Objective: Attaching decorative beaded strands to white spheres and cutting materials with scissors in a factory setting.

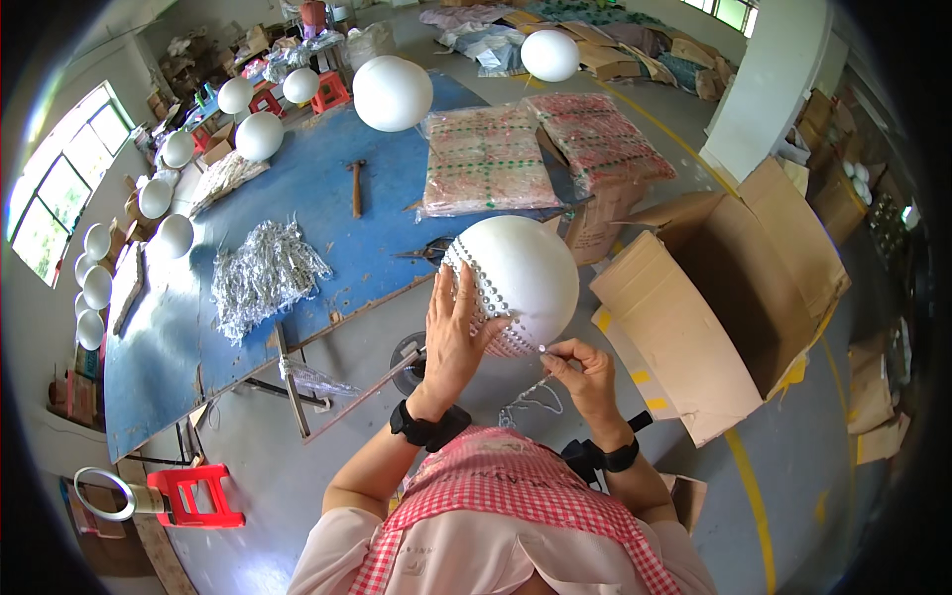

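A: Hands first, quick.
B: Left hand (458,332) lies flat with fingers spread on the left side of the big white foam ball (526,278), palm pressed to it. Right hand (580,372) is pinched shut on a small pin (541,348) at the ball's lower edge, fingertips together.
A: Where's the ball?
B: In front of the person's chest, at the near edge of the blue table (297,228). Its lower left part is covered in rows of silvery beads (486,297).
A: Packages?
B: Two flat rectangular clear-wrapped packs on the table's far right: one pink with green rows (486,159), one redder (600,139) just beside it, overhanging the edge. Open brown cardboard box (714,297) on the floor, right of the ball.
A: Anything else?
B: Plain white balls (393,92) along the table's far and left edges, silver strand pile (263,273), hammer (356,186), red stool (193,494) lower left. No readable labels.
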The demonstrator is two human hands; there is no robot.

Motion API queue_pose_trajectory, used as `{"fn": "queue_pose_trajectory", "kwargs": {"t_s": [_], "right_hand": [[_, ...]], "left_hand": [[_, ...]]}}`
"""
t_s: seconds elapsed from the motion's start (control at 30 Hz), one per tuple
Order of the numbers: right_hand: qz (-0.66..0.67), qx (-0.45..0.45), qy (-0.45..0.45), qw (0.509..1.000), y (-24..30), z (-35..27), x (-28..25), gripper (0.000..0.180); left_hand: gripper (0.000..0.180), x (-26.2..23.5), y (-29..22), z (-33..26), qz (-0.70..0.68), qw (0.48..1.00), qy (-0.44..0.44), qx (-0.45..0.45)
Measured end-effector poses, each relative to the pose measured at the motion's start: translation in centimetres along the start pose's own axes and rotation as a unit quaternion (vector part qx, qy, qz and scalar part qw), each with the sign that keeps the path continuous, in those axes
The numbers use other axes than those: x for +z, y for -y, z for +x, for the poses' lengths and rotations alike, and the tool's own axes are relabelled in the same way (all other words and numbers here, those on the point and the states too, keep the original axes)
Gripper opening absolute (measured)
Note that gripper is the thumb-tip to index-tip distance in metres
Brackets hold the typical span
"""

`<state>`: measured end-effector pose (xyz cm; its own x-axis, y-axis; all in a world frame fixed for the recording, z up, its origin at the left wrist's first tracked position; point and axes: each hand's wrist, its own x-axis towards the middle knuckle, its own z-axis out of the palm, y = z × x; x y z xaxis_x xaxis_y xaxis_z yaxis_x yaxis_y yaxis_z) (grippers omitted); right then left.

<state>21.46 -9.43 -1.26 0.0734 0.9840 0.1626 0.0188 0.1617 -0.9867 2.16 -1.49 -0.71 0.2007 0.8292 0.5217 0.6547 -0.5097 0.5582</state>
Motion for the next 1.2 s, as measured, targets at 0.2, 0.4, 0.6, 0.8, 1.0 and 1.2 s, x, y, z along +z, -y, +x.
{"fn": "queue_pose_trajectory", "kwargs": {"t_s": [0.2, 0.4, 0.6, 0.8, 1.0, 1.2], "right_hand": [[-0.319, -0.128, -0.055, 0.937, -1.6, 0.3, 0.3, 0.012], [-0.194, -0.031, -0.046, 0.980, -3.1, 0.3, 0.1, 0.008], [-0.161, -0.011, -0.044, 0.986, -4.0, 0.6, -0.3, 0.014], [-0.010, 0.173, 0.078, 0.982, -2.8, 0.3, -0.7, 0.018], [0.114, 0.105, 0.022, 0.988, -1.3, -0.2, -0.9, 0.017], [0.123, 0.099, -0.011, 0.987, -1.6, -0.4, -0.7, 0.011]], "left_hand": [[0.085, 0.2, 0.1, 0.5, -0.125, 0.990, 0.007, -0.057], [0.086, 0.4, 0.0, 0.5, -0.224, 0.968, 0.001, -0.111], [0.086, 0.5, 0.1, 0.6, -0.248, 0.960, 0.011, -0.132], [0.085, 0.2, 0.0, 0.8, -0.269, 0.953, 0.018, -0.140], [0.085, 0.2, 0.1, 0.7, -0.229, 0.965, 0.023, -0.122], [0.081, 0.2, -0.2, 0.8, -0.291, 0.949, -0.006, -0.118]]}}
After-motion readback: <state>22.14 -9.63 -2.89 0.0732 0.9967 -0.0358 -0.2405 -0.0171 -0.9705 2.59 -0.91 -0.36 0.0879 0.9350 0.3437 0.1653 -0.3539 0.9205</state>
